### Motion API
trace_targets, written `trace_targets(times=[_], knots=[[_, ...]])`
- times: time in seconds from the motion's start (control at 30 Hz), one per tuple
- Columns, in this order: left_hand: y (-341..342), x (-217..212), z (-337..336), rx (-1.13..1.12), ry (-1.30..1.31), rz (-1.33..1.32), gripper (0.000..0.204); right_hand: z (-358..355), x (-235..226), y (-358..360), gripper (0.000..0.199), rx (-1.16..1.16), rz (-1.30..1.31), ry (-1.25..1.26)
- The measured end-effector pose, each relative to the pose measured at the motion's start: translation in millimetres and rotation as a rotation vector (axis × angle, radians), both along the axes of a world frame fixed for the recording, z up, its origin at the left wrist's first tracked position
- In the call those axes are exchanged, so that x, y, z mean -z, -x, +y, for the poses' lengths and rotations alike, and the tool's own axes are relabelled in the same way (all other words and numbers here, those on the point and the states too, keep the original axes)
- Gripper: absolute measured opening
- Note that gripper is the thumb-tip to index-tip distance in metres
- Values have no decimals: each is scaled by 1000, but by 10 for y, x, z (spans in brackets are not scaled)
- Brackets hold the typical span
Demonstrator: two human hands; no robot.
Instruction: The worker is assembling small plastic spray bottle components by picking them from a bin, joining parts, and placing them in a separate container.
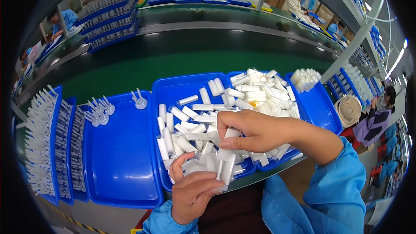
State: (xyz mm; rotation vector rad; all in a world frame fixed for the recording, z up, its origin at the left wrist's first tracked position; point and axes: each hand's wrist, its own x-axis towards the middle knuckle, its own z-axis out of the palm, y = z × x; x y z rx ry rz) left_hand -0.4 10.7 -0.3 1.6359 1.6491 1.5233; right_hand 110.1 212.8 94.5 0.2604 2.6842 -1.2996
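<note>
Over the front of the middle blue tray [161, 87], my left hand [193, 195] grips white tubes [228, 171] with clear ends between thumb and fingers. Its index finger is raised. Just above, my right hand [247, 131] is closed on another white tube [231, 135], held close to the ones in my left hand. Loose white tubes [186, 145] lie in a jumble in the tray around and beneath both hands. More white pieces [260, 89] are heaped in the tray to the right, partly behind my right forearm.
At left, a blue tray [123, 160] carries a few clear, stemmed plastic parts [100, 110] along its back. Trays of similar parts [41, 143] stand beside it. Right are a blue tray with upright bottles [305, 79] and a small fan [348, 110]. Beyond runs a green conveyor belt [186, 56]; people sit past it.
</note>
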Motion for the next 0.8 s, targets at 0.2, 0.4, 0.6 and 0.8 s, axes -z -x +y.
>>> trace_targets(times=[0.2,0.4,0.6,0.8], knots=[[-170,-118,-3,38,-42,204,20,-32,88,-271,27,50,31,287],[-310,-116,50,-50,-136,115,11,-299,163,-437,17,-54,66,193],[-411,35,-26,-12,-209,-107,93,-620,241,-769,13,4,314,70],[-557,-94,101,709,366,-1147,84,-977,418,-859,20,-34,769,-163]])
